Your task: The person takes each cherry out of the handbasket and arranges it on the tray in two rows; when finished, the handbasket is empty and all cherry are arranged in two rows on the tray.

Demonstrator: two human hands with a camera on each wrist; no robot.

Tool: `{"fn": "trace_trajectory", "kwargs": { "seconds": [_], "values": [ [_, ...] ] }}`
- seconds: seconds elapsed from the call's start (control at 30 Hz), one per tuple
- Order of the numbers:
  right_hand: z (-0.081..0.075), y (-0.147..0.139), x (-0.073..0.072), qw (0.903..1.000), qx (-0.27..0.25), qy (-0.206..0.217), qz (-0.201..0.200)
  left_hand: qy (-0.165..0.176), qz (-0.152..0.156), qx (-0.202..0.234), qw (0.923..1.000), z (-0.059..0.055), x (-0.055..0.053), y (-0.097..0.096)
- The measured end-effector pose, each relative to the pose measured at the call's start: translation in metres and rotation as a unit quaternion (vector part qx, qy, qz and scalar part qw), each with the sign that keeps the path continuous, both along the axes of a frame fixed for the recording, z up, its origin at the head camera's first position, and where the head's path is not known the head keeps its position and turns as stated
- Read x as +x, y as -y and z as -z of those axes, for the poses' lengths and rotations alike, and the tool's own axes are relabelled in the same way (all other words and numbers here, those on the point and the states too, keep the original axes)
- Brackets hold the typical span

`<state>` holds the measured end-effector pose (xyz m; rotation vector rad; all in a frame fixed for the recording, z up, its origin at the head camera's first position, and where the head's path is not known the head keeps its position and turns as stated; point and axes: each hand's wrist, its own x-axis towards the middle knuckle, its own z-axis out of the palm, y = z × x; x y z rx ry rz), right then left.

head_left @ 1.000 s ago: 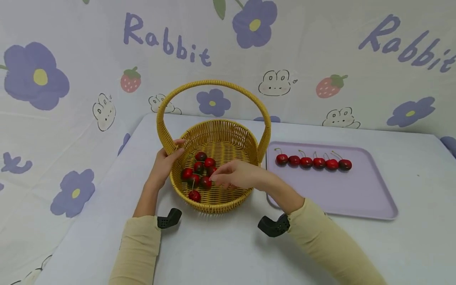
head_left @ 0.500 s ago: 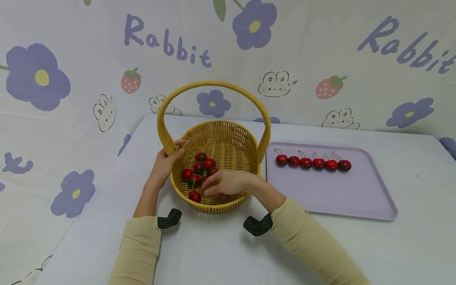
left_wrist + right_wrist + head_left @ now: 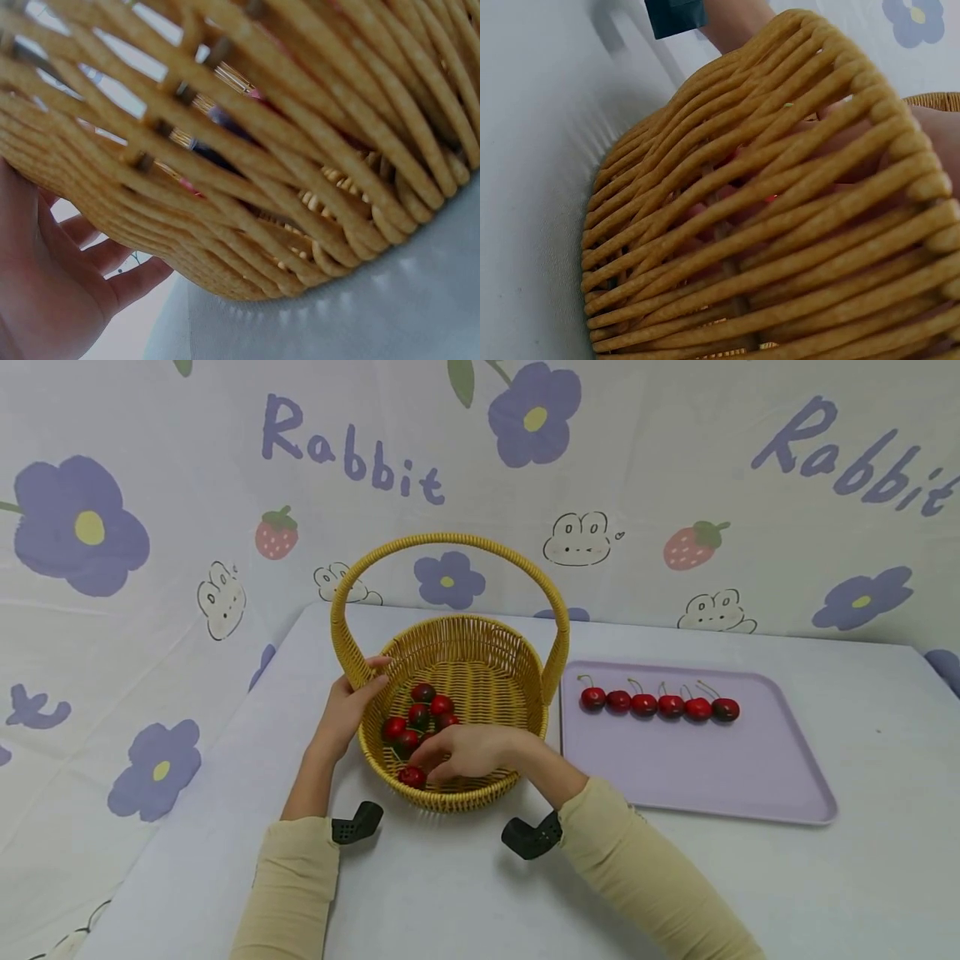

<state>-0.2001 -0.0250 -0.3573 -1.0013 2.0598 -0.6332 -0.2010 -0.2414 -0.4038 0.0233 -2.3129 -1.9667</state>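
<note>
A yellow wicker basket (image 3: 450,797) with a tall arched handle stands on the table, and several dark red cherries (image 3: 418,717) lie in its left half. At the left rim, by the foot of the handle, my left hand (image 3: 347,706) grips the basket, its thumb over the edge. My right hand (image 3: 476,750) reaches down inside, thumb and forefinger around a single cherry (image 3: 412,777) near the front wall. In the right wrist view the wicker wall (image 3: 765,225) largely hides that hand. The left wrist view shows my left fingers (image 3: 135,281) against the basket's outer side.
To the right of the basket lies a lilac tray (image 3: 697,777). A row of several stemmed cherries (image 3: 643,704) runs along its back part. A patterned cloth (image 3: 480,485) hangs behind the white table (image 3: 420,893).
My right hand has moved left and toward the front of the basket, from the middle cherries to the frontmost one, whose upright stem no longer shows. My left hand stays on the rim.
</note>
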Motion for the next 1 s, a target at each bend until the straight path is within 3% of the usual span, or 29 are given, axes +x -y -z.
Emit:
{"fn": "trace_trajectory", "kwargs": {
  "seconds": [0.4, 0.63, 0.87, 1.0],
  "values": [
    [0.003, 0.004, -0.006, 0.9986, -0.042, 0.033, -0.005, 0.0, -0.002, 0.002, 1.0, 0.001, -0.001, 0.0],
    [0.004, 0.001, -0.006, 0.9878, -0.083, 0.126, 0.038, 0.0, -0.005, 0.001, 1.0, 0.001, -0.002, 0.001],
    [0.003, -0.003, -0.007, 0.9814, -0.094, 0.155, 0.063, 0.004, -0.003, -0.001, 1.0, 0.0, -0.001, 0.0],
    [0.003, -0.009, -0.008, 0.9732, -0.118, 0.174, 0.094, 0.006, -0.002, 0.002, 1.0, 0.0, -0.001, 0.0]
  ]
}}
